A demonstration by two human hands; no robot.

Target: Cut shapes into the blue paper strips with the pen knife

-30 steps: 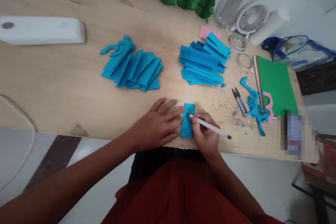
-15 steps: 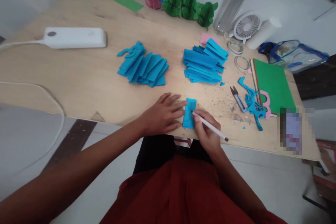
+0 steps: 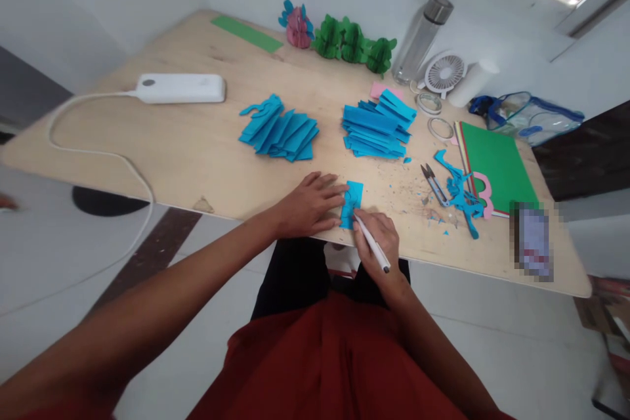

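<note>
A small blue paper strip (image 3: 352, 195) lies near the table's front edge, with dark curved lines drawn on it. My left hand (image 3: 311, 205) rests flat with fingers spread, its fingertips on the strip's left side. In my right hand (image 3: 380, 239) is a white pen (image 3: 373, 243), gripped between thumb and fingers, its tip on the lower right part of the strip. Beyond my hands lie two piles of folded blue paper, a left pile (image 3: 283, 131) and a right pile (image 3: 374, 126). Small snips (image 3: 435, 184) lie to the right, beside blue paper scraps (image 3: 460, 190).
A white power strip (image 3: 182, 88) with a cable sits at the left. Green paper figures (image 3: 350, 43), a clear bottle (image 3: 418, 42) and a small fan (image 3: 445, 73) stand along the wall. Green paper sheets (image 3: 499, 167), a pink cutout (image 3: 485, 195) and a blurred-out phone (image 3: 534, 241) are at the right.
The pen tip has moved down along the strip, and more of the curved line shows. My left hand stays on the paper. The camera view has tilted up, showing more wall.
</note>
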